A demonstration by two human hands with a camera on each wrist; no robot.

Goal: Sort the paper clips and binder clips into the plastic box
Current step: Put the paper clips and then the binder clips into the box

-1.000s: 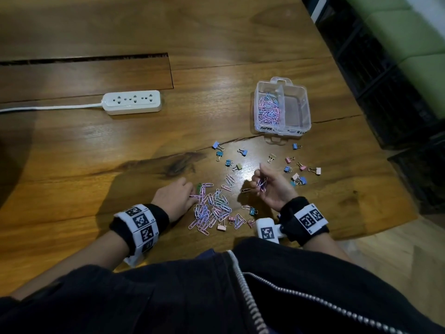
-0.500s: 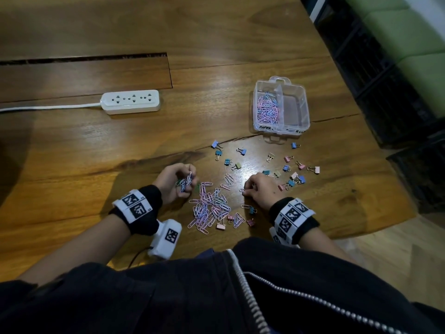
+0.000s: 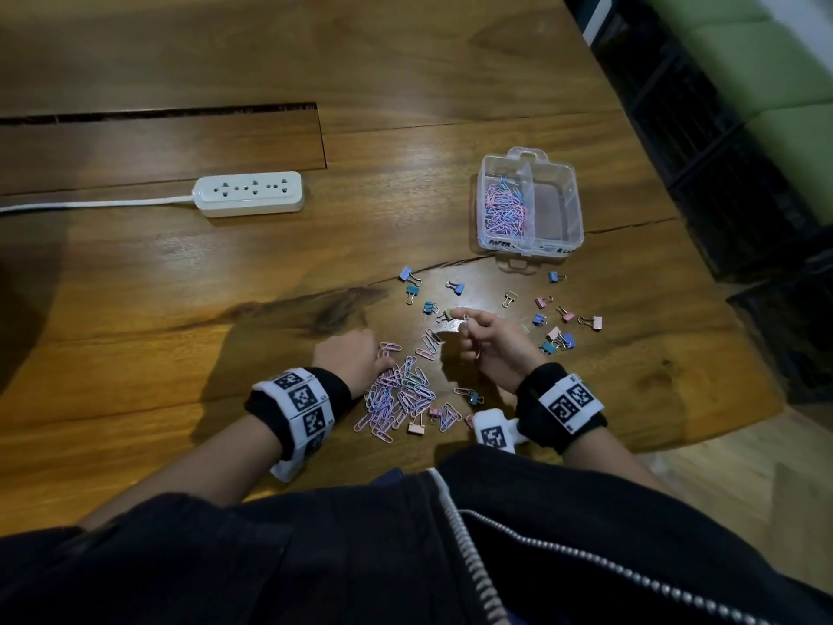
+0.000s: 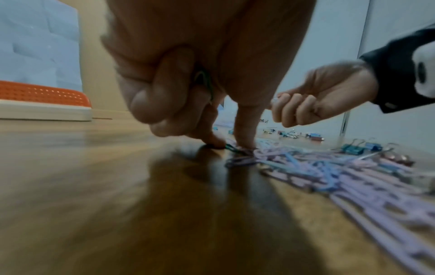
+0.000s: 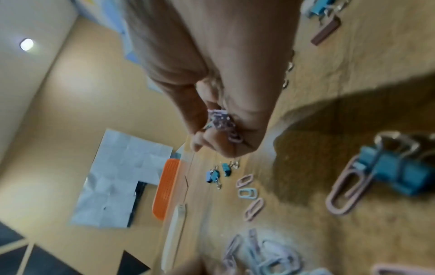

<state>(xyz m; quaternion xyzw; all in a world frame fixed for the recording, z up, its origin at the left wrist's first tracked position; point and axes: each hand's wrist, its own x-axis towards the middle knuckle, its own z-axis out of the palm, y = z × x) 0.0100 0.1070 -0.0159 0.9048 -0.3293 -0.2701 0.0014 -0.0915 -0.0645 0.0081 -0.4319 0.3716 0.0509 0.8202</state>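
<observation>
Pinching paper clips (image 5: pixel 221 122): right hand (image 3: pixel 493 349) raised; left hand (image 3: pixel 349 360) curled, fingertips on pile (image 3: pixel 401 394).

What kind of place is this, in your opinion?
Probably an office or meeting room, though a home is possible: a large wooden table with a cable slot, a white power strip on it, green upholstered seating beside it, and stationery being sorted.
</observation>
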